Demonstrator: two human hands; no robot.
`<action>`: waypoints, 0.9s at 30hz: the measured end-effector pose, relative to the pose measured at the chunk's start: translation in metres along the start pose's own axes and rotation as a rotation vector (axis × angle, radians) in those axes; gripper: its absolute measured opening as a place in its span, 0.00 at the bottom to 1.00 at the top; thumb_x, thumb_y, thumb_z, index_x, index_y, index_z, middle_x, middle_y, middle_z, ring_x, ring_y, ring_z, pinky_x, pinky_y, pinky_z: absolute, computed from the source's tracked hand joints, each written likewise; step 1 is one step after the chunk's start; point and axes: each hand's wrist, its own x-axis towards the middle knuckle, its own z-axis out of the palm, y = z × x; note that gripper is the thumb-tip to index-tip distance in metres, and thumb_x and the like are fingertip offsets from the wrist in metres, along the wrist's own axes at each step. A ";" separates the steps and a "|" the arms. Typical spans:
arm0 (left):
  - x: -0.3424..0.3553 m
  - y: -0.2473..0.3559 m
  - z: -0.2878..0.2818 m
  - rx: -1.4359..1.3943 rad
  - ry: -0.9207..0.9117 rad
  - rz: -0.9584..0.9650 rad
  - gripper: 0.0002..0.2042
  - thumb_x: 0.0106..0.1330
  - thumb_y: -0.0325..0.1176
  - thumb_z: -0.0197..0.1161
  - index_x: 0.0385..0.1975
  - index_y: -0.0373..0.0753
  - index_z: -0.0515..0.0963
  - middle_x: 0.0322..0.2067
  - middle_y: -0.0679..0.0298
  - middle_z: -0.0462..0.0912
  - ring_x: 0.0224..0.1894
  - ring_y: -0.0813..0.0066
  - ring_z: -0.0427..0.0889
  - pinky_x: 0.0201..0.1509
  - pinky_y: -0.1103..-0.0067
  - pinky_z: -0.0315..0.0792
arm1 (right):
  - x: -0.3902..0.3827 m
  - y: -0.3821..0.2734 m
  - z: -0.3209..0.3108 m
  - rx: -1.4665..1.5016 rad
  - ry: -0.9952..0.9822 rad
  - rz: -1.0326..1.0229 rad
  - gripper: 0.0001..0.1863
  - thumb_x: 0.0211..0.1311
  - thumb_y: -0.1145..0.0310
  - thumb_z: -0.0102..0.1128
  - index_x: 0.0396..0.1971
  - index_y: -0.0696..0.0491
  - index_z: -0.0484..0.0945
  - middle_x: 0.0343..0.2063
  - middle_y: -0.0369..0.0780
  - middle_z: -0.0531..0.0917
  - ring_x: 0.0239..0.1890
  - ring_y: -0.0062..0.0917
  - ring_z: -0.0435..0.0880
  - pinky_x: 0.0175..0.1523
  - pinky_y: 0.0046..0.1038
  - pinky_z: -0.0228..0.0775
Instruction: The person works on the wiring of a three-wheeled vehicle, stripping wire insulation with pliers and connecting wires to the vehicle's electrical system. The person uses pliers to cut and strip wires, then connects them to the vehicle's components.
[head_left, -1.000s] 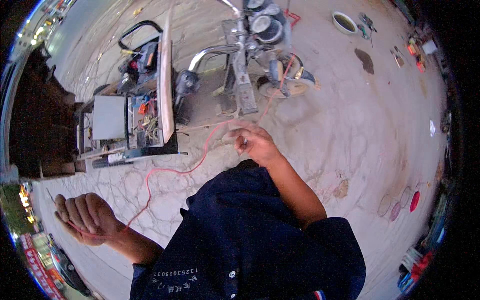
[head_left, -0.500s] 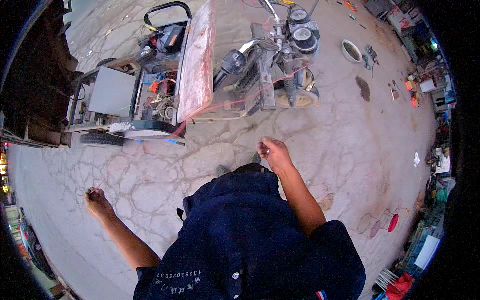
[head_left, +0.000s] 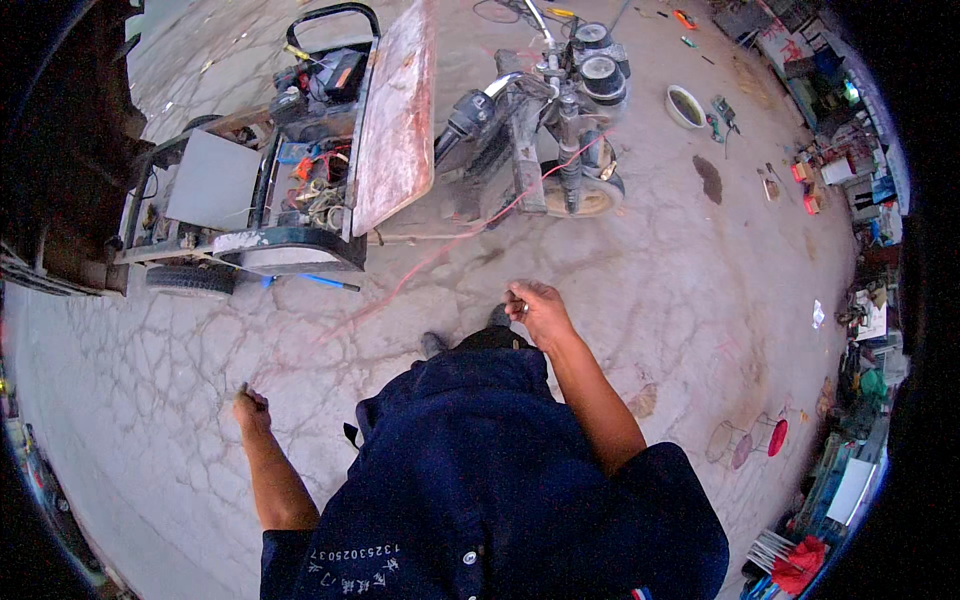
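Observation:
A thin red wire [head_left: 430,257] stretches from the handlebar end of a dismantled three-wheeler [head_left: 250,240] down over the concrete toward the left. Its faint near end runs to my left hand [head_left: 252,410], whose fingers are closed on it, out at the left above the floor. My right hand [head_left: 541,312] is in front of my body with its fingers curled together. A small shiny spot shows at these fingers; what they hold, if anything, is too small to name. The three-wheeler's raised panel [head_left: 395,120] stands beside its exposed wiring [head_left: 325,190].
A blue rod [head_left: 330,283] lies by the rear wheel [head_left: 190,279]. Farther right are a basin [head_left: 685,106] of dark liquid, scattered tools and a dark stain [head_left: 708,179]. Stools with a red seat [head_left: 778,437] stand at right, near cluttered shelving [head_left: 850,490].
My left hand has moved right and slightly down, closer to my body. The red wire has shifted with it, and its middle stretch sags lower. My right hand stays in front of me, fingers closed.

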 end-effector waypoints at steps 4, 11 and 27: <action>-0.008 -0.053 -0.003 0.172 0.116 -0.060 0.04 0.65 0.33 0.54 0.31 0.42 0.72 0.14 0.70 0.65 0.11 0.79 0.60 0.13 0.82 0.55 | -0.005 0.003 -0.010 -0.036 0.037 -0.013 0.09 0.60 0.65 0.62 0.34 0.56 0.78 0.28 0.38 0.82 0.25 0.22 0.79 0.28 0.24 0.70; -0.017 -0.096 -0.005 0.083 0.266 -0.128 0.07 0.66 0.35 0.53 0.33 0.38 0.71 0.17 0.64 0.73 0.12 0.79 0.65 0.14 0.84 0.61 | -0.017 0.001 -0.029 -0.026 0.077 -0.032 0.10 0.61 0.65 0.62 0.34 0.57 0.78 0.26 0.37 0.82 0.24 0.21 0.80 0.26 0.23 0.70; 0.113 -0.111 -0.104 -0.049 -0.042 -0.230 0.13 0.70 0.38 0.49 0.22 0.42 0.69 0.14 0.70 0.69 0.13 0.79 0.66 0.16 0.84 0.64 | -0.004 0.004 -0.016 -0.061 0.073 -0.038 0.11 0.61 0.64 0.61 0.33 0.58 0.78 0.25 0.38 0.81 0.24 0.21 0.78 0.27 0.23 0.67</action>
